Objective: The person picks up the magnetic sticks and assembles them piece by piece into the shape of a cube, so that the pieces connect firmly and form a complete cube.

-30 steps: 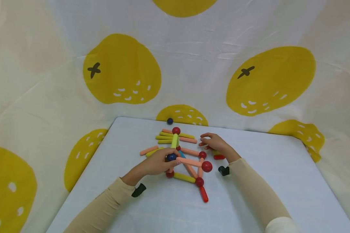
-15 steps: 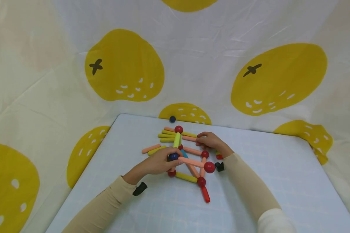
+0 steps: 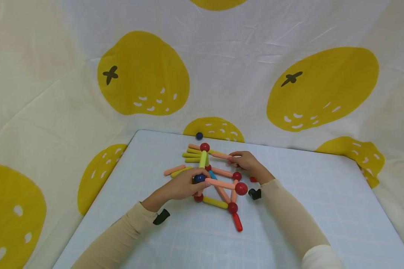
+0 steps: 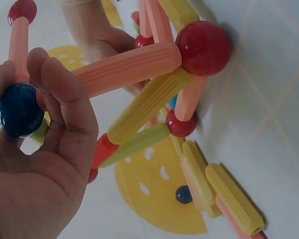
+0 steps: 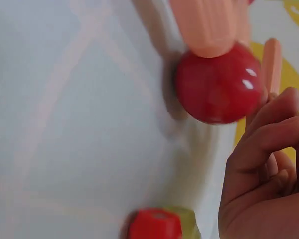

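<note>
My left hand (image 3: 184, 185) grips the dark blue ball (image 3: 199, 178) at an upper corner of a frame built of coloured rods and red balls. From that ball a salmon rod (image 3: 221, 184) runs to a raised red ball (image 3: 241, 188), and a light green rod (image 3: 203, 160) leads back to another red ball (image 3: 205, 147). Behind the frame, my right hand (image 3: 245, 161) pinches one end of a loose salmon rod (image 3: 220, 155). The right wrist view shows this salmon rod (image 5: 272, 64) standing out beyond the fingertips. In the left wrist view, fingers curl around the blue ball (image 4: 21, 110).
Several yellow rods (image 3: 192, 155) lie behind the frame, and a salmon rod (image 3: 174, 170) lies on its left. A second blue ball (image 3: 199, 136) sits at the table's back edge. A short red rod (image 3: 237, 222) points forward from the frame's base. Another red piece (image 5: 154, 225) lies near my right wrist.
My right hand has moved left to the loose salmon rod, taken its end and drawn it slightly up and right. My left hand keeps its grip on the blue ball.
</note>
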The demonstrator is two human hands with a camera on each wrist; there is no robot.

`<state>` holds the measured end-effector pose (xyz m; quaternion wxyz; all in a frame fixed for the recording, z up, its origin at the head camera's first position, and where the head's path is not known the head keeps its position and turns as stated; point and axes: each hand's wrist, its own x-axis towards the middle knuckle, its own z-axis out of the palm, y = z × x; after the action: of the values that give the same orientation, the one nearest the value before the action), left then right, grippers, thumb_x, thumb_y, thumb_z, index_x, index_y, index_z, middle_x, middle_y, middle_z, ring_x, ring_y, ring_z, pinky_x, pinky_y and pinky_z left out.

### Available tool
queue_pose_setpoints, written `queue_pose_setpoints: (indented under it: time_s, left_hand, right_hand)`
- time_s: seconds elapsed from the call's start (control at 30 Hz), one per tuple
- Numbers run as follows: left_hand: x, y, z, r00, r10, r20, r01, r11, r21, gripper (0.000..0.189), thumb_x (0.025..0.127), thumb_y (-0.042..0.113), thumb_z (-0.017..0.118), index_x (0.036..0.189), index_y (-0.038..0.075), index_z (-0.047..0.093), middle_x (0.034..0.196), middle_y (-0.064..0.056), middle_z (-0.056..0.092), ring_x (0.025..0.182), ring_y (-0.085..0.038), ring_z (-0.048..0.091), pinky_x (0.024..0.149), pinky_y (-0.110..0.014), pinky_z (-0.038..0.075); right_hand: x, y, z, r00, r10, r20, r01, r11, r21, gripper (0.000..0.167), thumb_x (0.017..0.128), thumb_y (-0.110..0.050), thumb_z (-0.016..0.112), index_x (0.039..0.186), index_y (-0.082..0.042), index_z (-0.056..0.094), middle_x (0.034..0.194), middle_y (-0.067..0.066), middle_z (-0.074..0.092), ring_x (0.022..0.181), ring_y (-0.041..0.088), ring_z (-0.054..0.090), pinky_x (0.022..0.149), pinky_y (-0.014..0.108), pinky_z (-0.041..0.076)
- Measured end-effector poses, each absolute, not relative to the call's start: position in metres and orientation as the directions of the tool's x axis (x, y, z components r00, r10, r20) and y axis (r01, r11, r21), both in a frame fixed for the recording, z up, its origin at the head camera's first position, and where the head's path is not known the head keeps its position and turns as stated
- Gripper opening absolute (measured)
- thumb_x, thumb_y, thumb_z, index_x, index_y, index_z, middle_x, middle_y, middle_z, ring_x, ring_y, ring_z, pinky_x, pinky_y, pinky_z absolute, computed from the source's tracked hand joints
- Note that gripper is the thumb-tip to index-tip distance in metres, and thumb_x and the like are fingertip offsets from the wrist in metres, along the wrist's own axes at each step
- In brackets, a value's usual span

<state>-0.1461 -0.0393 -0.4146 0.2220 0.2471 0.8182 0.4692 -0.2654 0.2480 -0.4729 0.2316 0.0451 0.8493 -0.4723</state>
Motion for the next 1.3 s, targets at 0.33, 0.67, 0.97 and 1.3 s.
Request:
queue_pose_setpoints:
  time_s: [0.33,0.67,0.97,1.3]
  left_hand:
    - [-0.144,-0.038,-0.412,-0.799,0.586,-0.132,0.178,0.442,0.879,0.018,0.102,0.037,0.062,0.114,0.024,0.062,0.081,-0.021,0.066,0.058,-0.013,0.052,0.056,-0.024,0.039]
    - [-0.145,-0.037,-0.411,-0.802,0.580,-0.142,0.164,0.443,0.882,0.017,0.102,0.035,0.063,0.114,0.024,0.062,0.082,-0.024,0.066,0.060,-0.018,0.053,0.057,-0.024,0.040]
    - [-0.144,-0.035,-0.413,-0.804,0.571,-0.164,0.137,0.448,0.884,0.017,0.102,0.034,0.063,0.114,0.022,0.062,0.085,-0.026,0.066,0.061,-0.020,0.053,0.056,-0.025,0.039]
    - [-0.146,-0.035,-0.410,-0.805,0.570,-0.166,0.129,0.442,0.888,0.022,0.102,0.035,0.064,0.119,0.021,0.060,0.084,-0.023,0.066,0.070,-0.036,0.058,0.059,-0.026,0.041]
  right_hand:
    - [-0.192,0.303,-0.470,-0.878,-0.241,-0.414,0.302,0.394,-0.868,0.055,0.101,-0.037,0.064,0.146,-0.007,0.052,0.100,0.008,0.066,0.064,0.012,0.046,0.058,0.021,0.037]
    - [-0.129,0.341,-0.487,-0.806,-0.360,-0.469,0.379,0.294,-0.878,0.061,0.102,-0.038,0.061,0.147,0.000,0.043,0.094,-0.005,0.069,0.061,0.004,0.045,0.053,0.017,0.034]
    - [-0.111,0.337,-0.500,-0.757,-0.517,-0.400,0.414,0.093,-0.905,0.044,0.104,-0.031,0.060,0.139,-0.006,0.049,0.093,-0.009,0.070,0.061,0.001,0.047,0.053,0.013,0.035]
    - [-0.111,0.312,-0.494,-0.781,-0.504,-0.369,0.304,0.209,-0.929,0.045,0.103,-0.027,0.062,0.136,0.000,0.048,0.093,-0.002,0.072,0.059,0.005,0.048,0.054,0.017,0.038]
